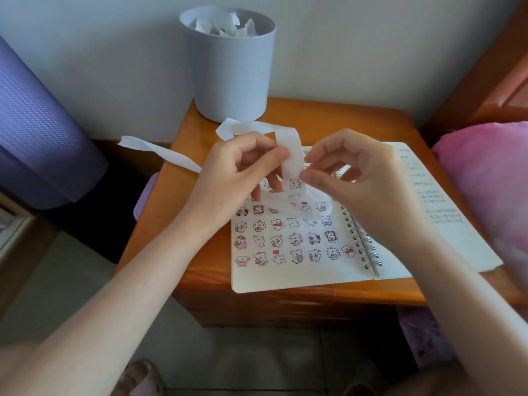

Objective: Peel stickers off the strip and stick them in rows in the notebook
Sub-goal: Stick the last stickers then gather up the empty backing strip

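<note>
An open spiral notebook [297, 277] lies on a wooden bedside table [200, 264]. Its left page carries several rows of small bear stickers [295, 240]. A long white sticker strip [291, 144] curls above the page, and its free tail trails off the table to the left. My left hand [237, 172] pinches the strip between thumb and fingers. My right hand [357, 172] pinches at the strip's edge with thumb and forefinger, just above the page. The lower end of the strip, with a few bear stickers on it, rests on the upper rows.
A grey bin [231, 72] full of crumpled white paper stands at the table's back edge. The notebook's right page has handwriting [428, 192]. A purple object [37, 132] stands at the left, pink bedding [485, 178] at the right. Below is tiled floor.
</note>
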`<act>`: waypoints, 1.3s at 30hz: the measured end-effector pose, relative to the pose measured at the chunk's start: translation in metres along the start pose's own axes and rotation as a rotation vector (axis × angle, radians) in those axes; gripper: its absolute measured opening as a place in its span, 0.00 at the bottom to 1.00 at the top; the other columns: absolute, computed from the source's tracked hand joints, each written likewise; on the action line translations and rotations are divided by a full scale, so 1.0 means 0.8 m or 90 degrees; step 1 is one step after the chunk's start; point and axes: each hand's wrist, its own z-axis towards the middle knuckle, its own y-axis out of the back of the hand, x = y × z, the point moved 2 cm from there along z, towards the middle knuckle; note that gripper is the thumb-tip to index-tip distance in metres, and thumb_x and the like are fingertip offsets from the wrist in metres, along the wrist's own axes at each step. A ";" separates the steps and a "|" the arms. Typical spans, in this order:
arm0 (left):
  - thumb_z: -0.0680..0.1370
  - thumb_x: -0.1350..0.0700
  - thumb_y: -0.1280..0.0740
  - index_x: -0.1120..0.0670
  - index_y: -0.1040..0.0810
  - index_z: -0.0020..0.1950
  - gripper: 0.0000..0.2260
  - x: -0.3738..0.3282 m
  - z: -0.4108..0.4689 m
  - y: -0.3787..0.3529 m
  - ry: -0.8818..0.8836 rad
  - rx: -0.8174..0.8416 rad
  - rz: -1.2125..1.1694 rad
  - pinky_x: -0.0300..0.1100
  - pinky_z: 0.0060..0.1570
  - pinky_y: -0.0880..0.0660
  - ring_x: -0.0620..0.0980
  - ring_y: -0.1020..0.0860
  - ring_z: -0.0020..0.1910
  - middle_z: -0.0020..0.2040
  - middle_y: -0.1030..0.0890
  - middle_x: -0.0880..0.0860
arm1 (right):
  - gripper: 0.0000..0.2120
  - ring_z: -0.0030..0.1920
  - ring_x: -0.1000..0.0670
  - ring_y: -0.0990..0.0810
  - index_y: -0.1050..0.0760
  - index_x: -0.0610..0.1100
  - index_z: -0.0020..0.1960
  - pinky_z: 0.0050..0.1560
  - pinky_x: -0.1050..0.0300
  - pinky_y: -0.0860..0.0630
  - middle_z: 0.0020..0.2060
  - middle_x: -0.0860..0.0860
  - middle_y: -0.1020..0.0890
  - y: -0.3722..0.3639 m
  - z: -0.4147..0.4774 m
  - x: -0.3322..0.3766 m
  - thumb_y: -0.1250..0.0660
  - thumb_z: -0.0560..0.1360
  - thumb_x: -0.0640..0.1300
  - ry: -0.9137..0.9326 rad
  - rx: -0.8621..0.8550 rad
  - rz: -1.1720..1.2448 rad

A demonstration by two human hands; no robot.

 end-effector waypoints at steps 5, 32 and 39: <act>0.79 0.56 0.36 0.61 0.21 0.47 0.09 -0.003 -0.002 0.001 -0.003 0.012 -0.012 0.37 0.27 0.28 0.44 0.19 0.33 0.35 0.18 0.48 | 0.05 0.40 0.54 0.20 0.21 0.49 0.44 0.41 0.54 0.23 0.39 0.55 0.17 -0.001 0.003 -0.003 0.27 0.71 0.42 -0.007 -0.011 0.038; 0.77 0.57 0.33 0.57 0.19 0.47 0.05 0.000 -0.001 -0.001 0.005 0.034 0.039 0.35 0.28 0.27 0.40 0.20 0.32 0.34 0.18 0.43 | 0.05 0.40 0.56 0.20 0.19 0.50 0.46 0.38 0.62 0.24 0.39 0.58 0.17 -0.005 0.002 -0.006 0.27 0.71 0.44 0.006 -0.025 0.008; 0.77 0.57 0.32 0.56 0.19 0.47 0.04 -0.002 -0.002 0.000 0.003 0.040 0.039 0.35 0.29 0.27 0.40 0.20 0.32 0.34 0.18 0.42 | 0.04 0.39 0.58 0.21 0.19 0.49 0.45 0.37 0.66 0.26 0.37 0.59 0.18 -0.006 0.002 -0.005 0.27 0.71 0.44 0.006 -0.027 -0.010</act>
